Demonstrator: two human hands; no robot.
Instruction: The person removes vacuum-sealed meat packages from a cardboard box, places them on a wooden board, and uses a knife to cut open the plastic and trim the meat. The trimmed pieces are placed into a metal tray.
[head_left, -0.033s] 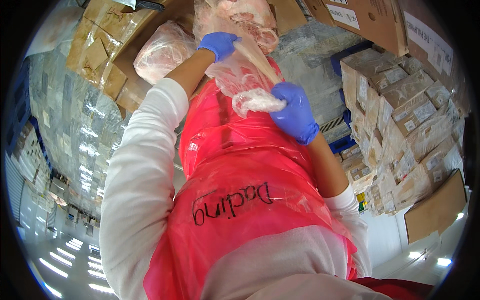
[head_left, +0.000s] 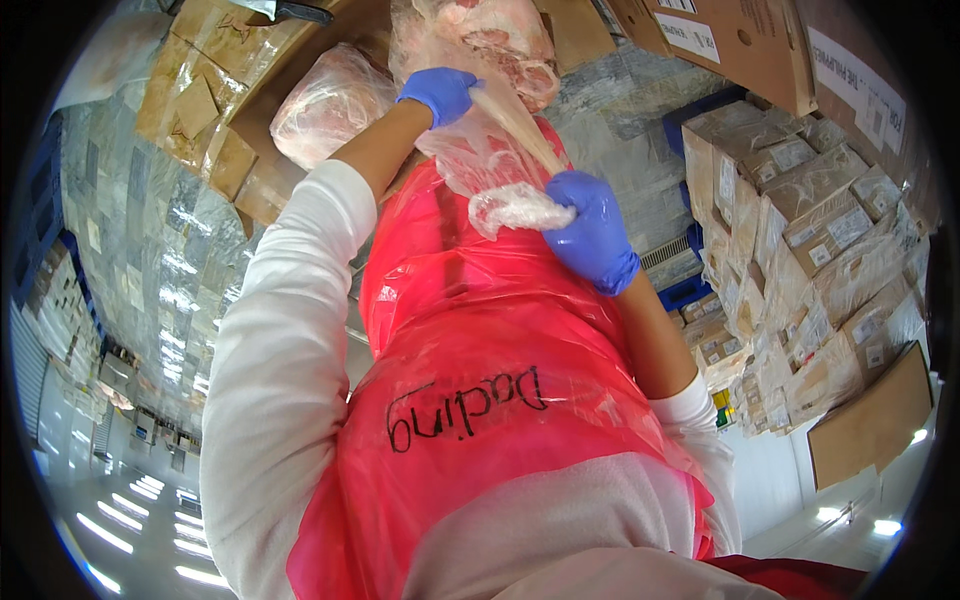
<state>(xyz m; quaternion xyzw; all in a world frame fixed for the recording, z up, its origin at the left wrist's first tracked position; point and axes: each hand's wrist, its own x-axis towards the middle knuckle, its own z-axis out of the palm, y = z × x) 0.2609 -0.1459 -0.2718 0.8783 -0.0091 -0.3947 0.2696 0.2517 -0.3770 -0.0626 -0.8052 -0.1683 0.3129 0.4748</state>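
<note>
A clear plastic bag point(head_left: 480, 150) stretches between my two blue-gloved hands, in front of my red plastic apron point(head_left: 470, 330). My left hand point(head_left: 440, 95) is closed on the bag's film beside a large raw piece of meat point(head_left: 505, 40) at the top. Lower and to the right, my right hand point(head_left: 592, 232) grips the bag, its fingers wrapped round a twisted strip and a bunched, crumpled end. A second piece of meat wrapped in clear film point(head_left: 330, 108) lies in an open cardboard box point(head_left: 258, 190), left of my left hand.
A knife with a dark handle point(head_left: 303, 12) lies on the cardboard at the upper left. Stacked, film-wrapped cartons point(head_left: 790, 190) stand on the right, near blue pallets point(head_left: 685, 290). Another large carton point(head_left: 740, 50) is at the upper right. The floor point(head_left: 150, 230) looks shiny.
My right hand, with the bag's end in it, has shifted very slightly toward me. The left hand keeps its hold on the film.
</note>
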